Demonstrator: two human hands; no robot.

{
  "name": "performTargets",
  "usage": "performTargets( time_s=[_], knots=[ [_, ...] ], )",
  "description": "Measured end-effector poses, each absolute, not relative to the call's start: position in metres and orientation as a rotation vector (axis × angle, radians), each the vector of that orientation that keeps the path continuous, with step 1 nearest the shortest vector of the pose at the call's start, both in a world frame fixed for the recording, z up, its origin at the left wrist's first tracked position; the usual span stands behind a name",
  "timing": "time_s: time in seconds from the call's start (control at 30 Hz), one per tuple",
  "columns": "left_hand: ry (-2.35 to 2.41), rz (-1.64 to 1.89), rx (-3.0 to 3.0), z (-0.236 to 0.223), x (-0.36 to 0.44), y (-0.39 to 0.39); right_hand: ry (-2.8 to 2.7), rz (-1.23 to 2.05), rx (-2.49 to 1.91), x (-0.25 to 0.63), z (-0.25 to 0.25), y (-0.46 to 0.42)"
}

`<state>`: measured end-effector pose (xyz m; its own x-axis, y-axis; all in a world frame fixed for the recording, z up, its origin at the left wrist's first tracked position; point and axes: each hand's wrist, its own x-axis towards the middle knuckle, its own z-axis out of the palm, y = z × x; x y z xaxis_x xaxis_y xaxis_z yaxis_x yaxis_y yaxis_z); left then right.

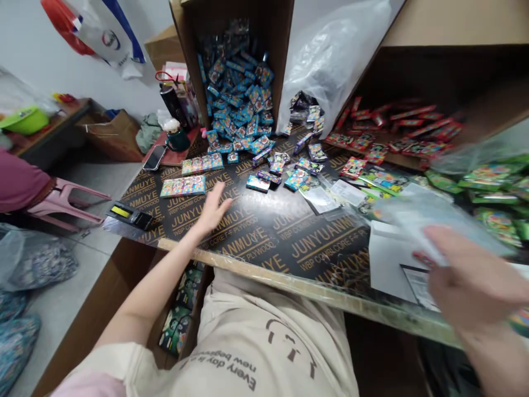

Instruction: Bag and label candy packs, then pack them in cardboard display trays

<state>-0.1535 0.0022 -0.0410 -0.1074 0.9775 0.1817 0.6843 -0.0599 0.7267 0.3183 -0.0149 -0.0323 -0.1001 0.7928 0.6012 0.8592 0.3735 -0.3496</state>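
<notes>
My left hand (215,208) rests over the dark printed plywood tabletop (256,226), its fingers apart and nothing in them. Just beyond its fingertips lies a row of small colourful packs (183,186), with a second row (202,164) behind it. At the right, my right hand (467,270) is smeared by motion. It pinches a translucent plastic bag (438,220) above a white sheet (388,259). Small blue and purple packs (269,177) lie loose in the middle of the table.
Open boxes hold piles of blue packs (243,99) and red packs (413,127). Green packs (491,182) are heaped at the right. A phone (154,158) and a black and yellow object (129,214) lie at the left. A pink stool (61,198) stands beyond.
</notes>
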Motion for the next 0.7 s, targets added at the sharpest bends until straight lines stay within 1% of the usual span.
performTargets(
  time_s=[0.1, 0.17, 0.27, 0.37, 0.47, 0.53, 0.6, 0.7],
  knots=[
    [1.479, 0.936, 1.626, -0.048, -0.094, -0.011, -2.163, -0.079, -1.25, 0.262, -0.042, -0.011],
    [1.416, 0.932, 1.576, -0.051, -0.07, -0.019, -2.371, 0.046, -1.199, 0.235, -0.055, -0.006],
    [1.426, 0.963, 1.495, -0.055, -0.061, -0.031, -2.617, 0.243, -1.077, 0.216, -0.073, -0.005],
    [1.413, 1.02, 1.265, -0.057, -0.065, -0.042, -2.555, 0.207, -1.008, 0.208, -0.073, -0.015],
    [1.237, 1.044, 0.778, -0.054, -0.06, -0.05, -2.386, 0.197, -0.901, 0.193, -0.058, -0.033],
    [0.971, 0.924, 0.503, -0.047, -0.051, -0.054, -2.392, 0.263, -0.735, 0.175, -0.049, -0.048],
    [0.706, 0.761, 0.357, -0.039, -0.041, -0.057, -2.48, 0.305, -0.56, 0.156, -0.048, -0.06],
    [0.556, 0.706, 0.279, -0.03, -0.034, -0.06, -2.607, 0.309, -0.43, 0.139, -0.052, -0.069]
  ],
)
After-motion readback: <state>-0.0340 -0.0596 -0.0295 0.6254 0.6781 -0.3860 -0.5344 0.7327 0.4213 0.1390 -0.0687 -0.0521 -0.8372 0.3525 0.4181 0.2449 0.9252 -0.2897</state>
